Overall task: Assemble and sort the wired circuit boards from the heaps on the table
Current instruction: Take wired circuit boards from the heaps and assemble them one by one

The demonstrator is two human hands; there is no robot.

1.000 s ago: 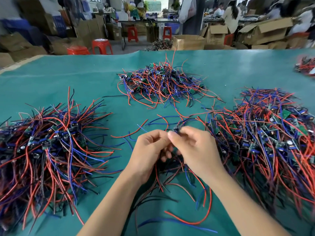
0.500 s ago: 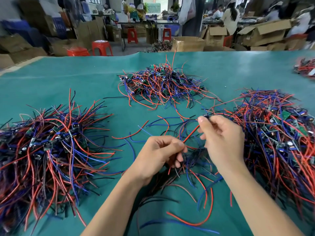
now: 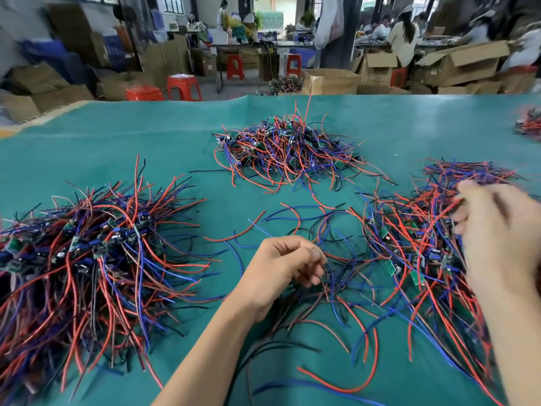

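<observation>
Your right hand [image 3: 497, 230] is now moving away from the middle to the heap on the right [image 3: 424, 238] and is hovering blurred over it, so I cannot tell if its fingers are holding anything. Your left hand [image 3: 281, 265] is staying near the centre, its fingers curling around thin wires of the small bunch [image 3: 336, 273] lying on the green table [image 3: 146, 148]. Two more heaps are lying at the left [image 3: 96, 253] and far centre [image 3: 287, 148].

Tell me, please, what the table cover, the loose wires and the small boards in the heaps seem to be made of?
Table cover: teal, smooth, faintly glossy sheet, probably vinyl or rubber; its far edge ripples.
Wires: flexible leads in red, blue and black sheathing, likely plastic insulation; they curl freely.
Boards: flat green rigid pieces, apparently ordinary circuit-board laminate; detail is too small to confirm.
</observation>
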